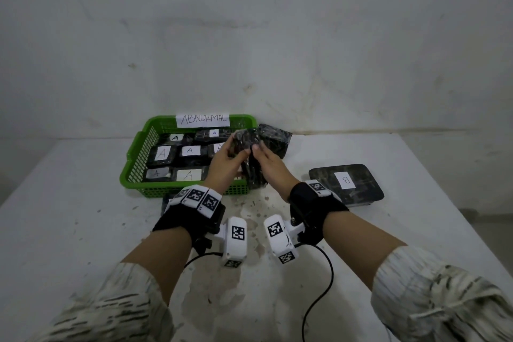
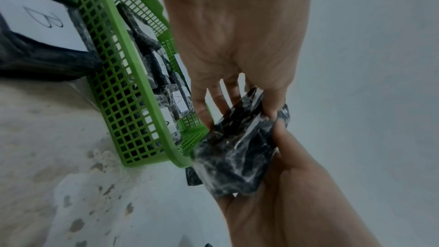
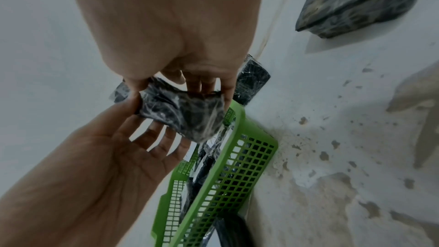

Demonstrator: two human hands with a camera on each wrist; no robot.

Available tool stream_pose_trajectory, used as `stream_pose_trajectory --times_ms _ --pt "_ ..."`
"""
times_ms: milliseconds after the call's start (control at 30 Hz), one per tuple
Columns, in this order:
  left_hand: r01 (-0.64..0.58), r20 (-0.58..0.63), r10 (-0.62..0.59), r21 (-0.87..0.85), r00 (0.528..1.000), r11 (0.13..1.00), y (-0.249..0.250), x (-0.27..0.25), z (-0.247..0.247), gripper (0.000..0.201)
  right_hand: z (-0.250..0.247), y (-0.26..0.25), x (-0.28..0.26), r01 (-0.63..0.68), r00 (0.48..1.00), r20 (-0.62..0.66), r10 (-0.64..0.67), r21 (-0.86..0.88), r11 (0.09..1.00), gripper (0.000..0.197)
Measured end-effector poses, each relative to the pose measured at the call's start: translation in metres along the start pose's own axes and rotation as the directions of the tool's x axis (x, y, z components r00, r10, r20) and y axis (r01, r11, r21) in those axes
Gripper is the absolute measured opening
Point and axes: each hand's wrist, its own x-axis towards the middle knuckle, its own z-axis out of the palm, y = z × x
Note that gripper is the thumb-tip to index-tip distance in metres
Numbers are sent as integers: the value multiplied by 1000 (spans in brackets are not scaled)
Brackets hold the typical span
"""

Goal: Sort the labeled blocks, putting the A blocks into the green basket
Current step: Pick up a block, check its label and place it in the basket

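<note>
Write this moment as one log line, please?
step: handling block | left hand + right hand: both grip wrapped block, label hidden | where: over green basket corner | basket: A blocks inside

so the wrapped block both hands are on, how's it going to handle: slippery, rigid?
The wrapped block probably stays rigid: its edges hold square under fingertip grips. Its glossy, wrinkled film looks slick, so it may slip. Likely light, since the left hand and right hand hold it by fingertips.
</note>
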Motion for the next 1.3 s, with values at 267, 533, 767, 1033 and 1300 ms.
stream_pose_trajectory --times_ms 267,533,767,1033,1300 --pt "47 62 -49 22 997 999 -6 -4 8 77 3 16 13 -2 987 -158 -28 -186 983 37" --pt "2 3 -2 -21 1000 1000 -8 -2 7 59 -2 10 6 -18 999 -39 16 -58 998 32" --pt "-19 -2 19 -19 1000 1000 -9 -4 6 51 -1 19 7 9 999 -41 -11 -60 998 34" --pt "2 -33 -5 -80 999 997 -6 -4 2 49 3 17 3 107 992 80 -101 -74 991 50" --pt "156 97 -142 -155 985 976 12 -5 -2 31 -4 28 9 255 942 -147 -302 -271 928 41"
